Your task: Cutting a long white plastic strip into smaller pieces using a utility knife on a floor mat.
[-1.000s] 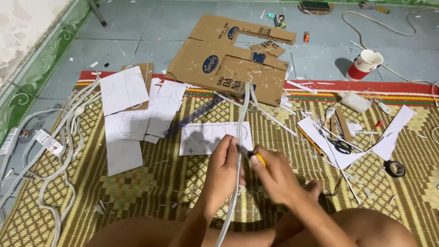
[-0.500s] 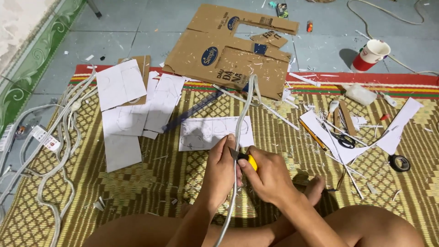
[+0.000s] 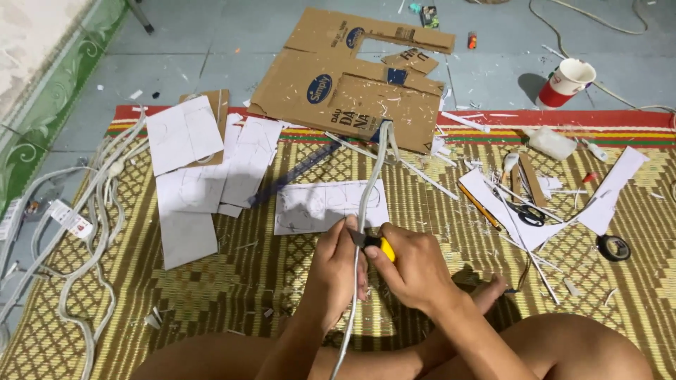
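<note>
Gripping a long grey-white flat cable (image 3: 364, 204) over the woven yellow mat (image 3: 232, 302), the left hand (image 3: 334, 271) is closed around it. The right hand (image 3: 415, 271), closed on a yellow-handled utility knife (image 3: 377, 245), sets its blade against the cable's sheath. Judging by the short split at the far end (image 3: 386, 134), most of the length remains uncut.

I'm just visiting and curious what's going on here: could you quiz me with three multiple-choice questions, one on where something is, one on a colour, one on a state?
1. Where does the paper cup stand?
A. on the bare floor beyond the mat
B. on the cardboard
C. in the person's lap

2. What colour is the handle of the cutter?
A. green
B. yellow
C. white

3. How is the grey cable held?
A. lying loose
B. taped down
C. gripped by the left hand

Answers: 1 A, it sits on blue floor past the mat. 2 B, yellow shows in the right hand. 3 C, fingers wrap it.
</note>
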